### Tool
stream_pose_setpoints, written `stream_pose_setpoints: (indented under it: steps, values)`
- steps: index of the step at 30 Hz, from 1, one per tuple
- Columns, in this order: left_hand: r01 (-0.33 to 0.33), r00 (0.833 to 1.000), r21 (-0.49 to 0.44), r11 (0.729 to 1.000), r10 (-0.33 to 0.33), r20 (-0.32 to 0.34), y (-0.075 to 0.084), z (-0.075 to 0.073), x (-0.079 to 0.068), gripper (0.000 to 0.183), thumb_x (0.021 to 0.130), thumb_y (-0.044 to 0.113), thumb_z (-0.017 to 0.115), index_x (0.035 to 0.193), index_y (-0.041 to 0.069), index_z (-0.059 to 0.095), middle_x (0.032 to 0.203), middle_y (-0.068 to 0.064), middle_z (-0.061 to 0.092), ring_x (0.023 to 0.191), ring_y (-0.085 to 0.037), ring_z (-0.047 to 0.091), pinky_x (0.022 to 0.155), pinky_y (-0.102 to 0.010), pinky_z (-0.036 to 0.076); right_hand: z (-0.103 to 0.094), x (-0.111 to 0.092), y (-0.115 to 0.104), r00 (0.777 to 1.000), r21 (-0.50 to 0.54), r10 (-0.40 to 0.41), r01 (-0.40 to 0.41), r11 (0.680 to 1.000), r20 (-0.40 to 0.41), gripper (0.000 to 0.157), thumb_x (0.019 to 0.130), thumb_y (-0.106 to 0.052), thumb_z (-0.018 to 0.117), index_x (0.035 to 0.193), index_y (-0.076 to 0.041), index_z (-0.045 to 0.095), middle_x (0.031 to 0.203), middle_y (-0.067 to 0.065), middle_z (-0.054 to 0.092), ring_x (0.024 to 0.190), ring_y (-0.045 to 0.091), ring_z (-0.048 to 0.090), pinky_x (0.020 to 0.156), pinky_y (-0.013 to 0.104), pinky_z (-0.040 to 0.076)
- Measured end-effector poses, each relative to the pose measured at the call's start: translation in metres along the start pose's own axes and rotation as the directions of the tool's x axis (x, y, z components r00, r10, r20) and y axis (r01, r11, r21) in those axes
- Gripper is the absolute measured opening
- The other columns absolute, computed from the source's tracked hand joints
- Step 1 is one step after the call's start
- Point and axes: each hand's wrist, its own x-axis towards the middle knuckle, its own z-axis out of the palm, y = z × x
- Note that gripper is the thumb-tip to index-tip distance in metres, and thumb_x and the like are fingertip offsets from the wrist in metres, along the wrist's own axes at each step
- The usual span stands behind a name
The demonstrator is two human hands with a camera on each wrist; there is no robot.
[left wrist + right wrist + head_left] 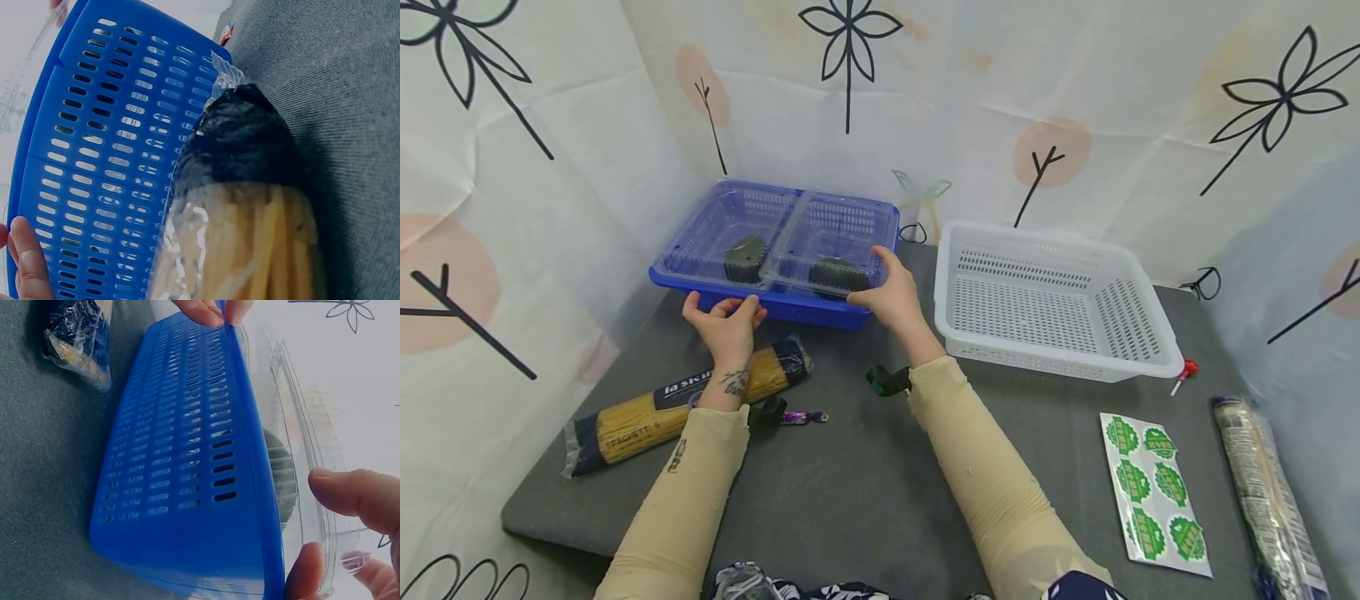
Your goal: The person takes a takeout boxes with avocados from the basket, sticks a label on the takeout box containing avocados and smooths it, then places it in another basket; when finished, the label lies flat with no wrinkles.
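A blue perforated basket [805, 312] sits at the back left of the table. Two clear plastic containers lie side by side in it, a left one [718, 218] and a right one [850, 218]. Dark rounded objects show through the plastic, one on the left [746, 259] and one on the right [837, 275]. My left hand [727, 332] pinches the basket's front rim between thumb and fingers. At the basket's right front corner, my right hand [897, 298] holds the edge of the right container, the thumb in front and a finger visible through the plastic.
A spaghetti packet [640, 427] lies under my left wrist, beside a purple-wrapped sweet [805, 417]. To the right stands a white perforated basket [1045, 354]. A small red-and-white item [1186, 372], a green sticker sheet [1156, 492] and a long plastic-wrapped packet [1262, 483] lie farther right.
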Motion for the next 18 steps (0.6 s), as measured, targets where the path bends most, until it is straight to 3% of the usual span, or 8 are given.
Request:
stream_pose_setpoints:
  steps: [7, 18]
  values:
    - [-0.001, 1.0, 0.004, 1.0, 0.001, 0.003, 0.0002, 0.0002, 0.0001, 0.091, 0.062, 0.014, 0.078, 0.125, 0.035, 0.016, 0.083, -0.008, 0.045, 0.064, -0.026, 0.057, 0.069, -0.039, 0.051, -0.001, -0.0003, 0.0014, 1.0, 0.146, 0.007, -0.007, 0.989, 0.004, 0.072, 0.062, -0.003, 0.076, 0.123, -0.021, 0.041, 0.138, 0.003, 0.028, 0.126, 0.023, 0.026, 0.078, 0.037, 0.045]
    - [0.009, 1.0, 0.015, 1.0, -0.009, 0.014, -0.0026, -0.0018, 0.0041, 0.091, 0.063, 0.014, 0.078, 0.125, 0.035, 0.015, 0.084, -0.007, 0.046, 0.066, -0.026, 0.058, 0.071, -0.04, 0.05, -0.007, -0.0045, -0.0057, 0.999, 0.2, -0.051, 0.049, 0.979, 0.001, 0.061, 0.063, -0.007, 0.076, 0.111, -0.025, 0.043, 0.138, 0.004, 0.021, 0.124, 0.02, 0.025, 0.072, 0.034, 0.045]
